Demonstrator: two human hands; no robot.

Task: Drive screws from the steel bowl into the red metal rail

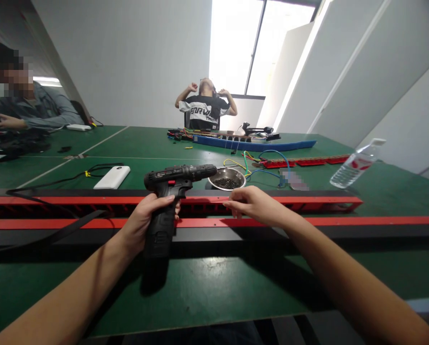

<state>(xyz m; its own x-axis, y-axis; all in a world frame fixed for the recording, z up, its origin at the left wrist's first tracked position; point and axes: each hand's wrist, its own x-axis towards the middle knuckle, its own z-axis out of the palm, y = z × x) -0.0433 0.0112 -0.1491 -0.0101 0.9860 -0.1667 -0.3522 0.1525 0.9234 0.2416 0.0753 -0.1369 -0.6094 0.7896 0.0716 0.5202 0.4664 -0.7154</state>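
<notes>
On the far left, a co-worker in a blue-grey long-sleeved shirt (56, 108) sits at the green worktop (207, 287), by a dark tangle of parts (23, 141). From that edge run two long rails: a rear red-and-black rail (200, 199) and, nearer the person, a front red-and-black rail (307, 221). A black strap (70, 226) lies across them, and behind sits a flat white rectangular block (112, 177).

Here's the left hand (142, 220), wrapped firmly round the handle of a black cordless drill with a red switch (173, 188), held up over the rails, chuck pointing right! Beyond, a seated person in a black-and-white T-shirt (205, 112) has both arms raised.

By the chuck, a round shiny metal bowl (236, 173) holds small dark pieces (226, 183). Now the right hand (248, 201), over the rear rail, fingers curled, tips drawn close; whether they pinch anything, one cannot tell.

Further back stretches a long blue strip (250, 143); then red segmented strips (309, 163) and, rightmost, a clear plastic bottle with a white cap (356, 165).
</notes>
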